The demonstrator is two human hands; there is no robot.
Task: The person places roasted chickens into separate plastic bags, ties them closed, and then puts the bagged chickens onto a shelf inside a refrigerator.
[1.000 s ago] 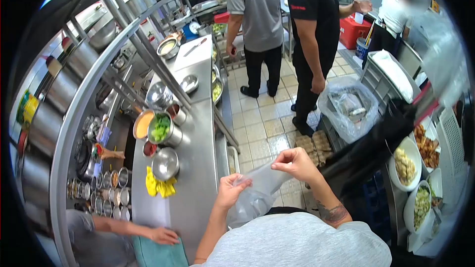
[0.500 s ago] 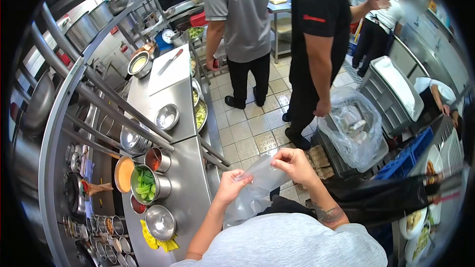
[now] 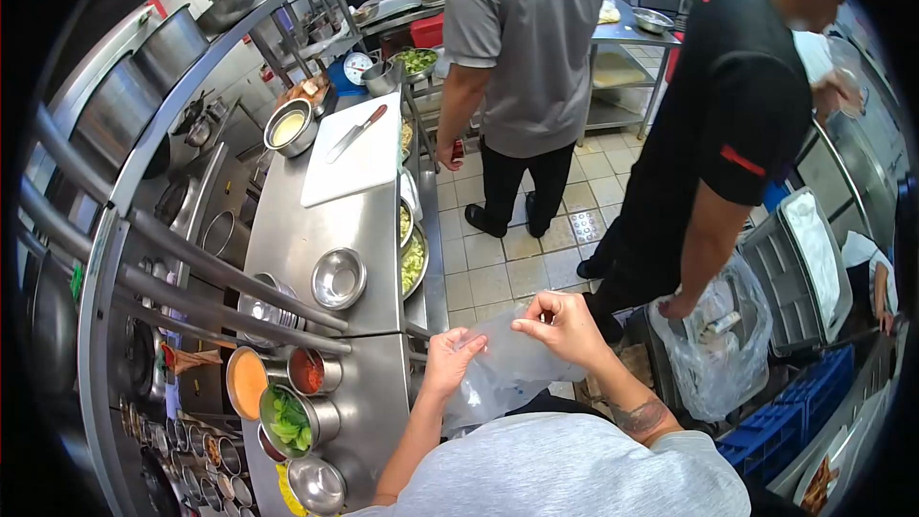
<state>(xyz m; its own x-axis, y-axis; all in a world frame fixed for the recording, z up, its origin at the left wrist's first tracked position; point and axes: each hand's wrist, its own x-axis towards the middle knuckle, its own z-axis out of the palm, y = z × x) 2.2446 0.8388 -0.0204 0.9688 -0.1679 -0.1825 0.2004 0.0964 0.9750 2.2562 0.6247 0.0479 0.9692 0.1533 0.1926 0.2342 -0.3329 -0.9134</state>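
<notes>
A clear plastic bag (image 3: 503, 369) hangs between the two hands in front of the person's chest, just beside the steel table (image 3: 316, 230): the left hand (image 3: 450, 359) pinches its upper edge with fingertips pressed together, and the right hand (image 3: 565, 325) pinches the same edge slightly higher. The bag is thin, see-through, crumpled and limp, sagging below the hands. On the table stand an empty steel bowl (image 3: 338, 278), a pot of green leaves (image 3: 287, 418) and a pot of red sauce (image 3: 308, 370).
</notes>
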